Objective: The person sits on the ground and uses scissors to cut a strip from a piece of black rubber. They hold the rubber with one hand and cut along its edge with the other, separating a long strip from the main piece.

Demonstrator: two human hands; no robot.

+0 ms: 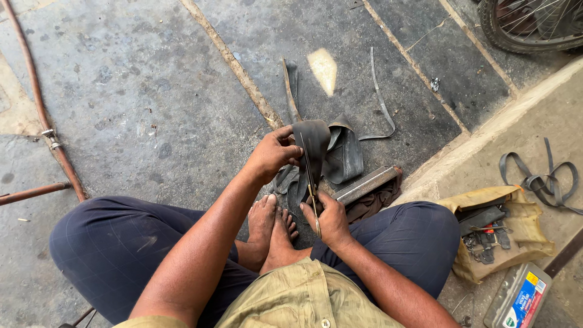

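Pinching a black rubber inner-tube piece [314, 143], left hand [271, 155] fingers hold it up; right hand [331, 220] fingers wrap scissors [311, 188] cutting it.

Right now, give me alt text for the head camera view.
Seated barefoot on stone paving, a person's left hand holds up a black rubber inner tube while the right hand cuts it with scissors. A bicycle wheel sits top right.

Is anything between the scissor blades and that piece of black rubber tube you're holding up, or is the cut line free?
Nothing visible blocks it. The left hand holds the rubber tube piece up, and the scissors in the right hand already lie against it. The other rubber scraps lie behind, to the side.
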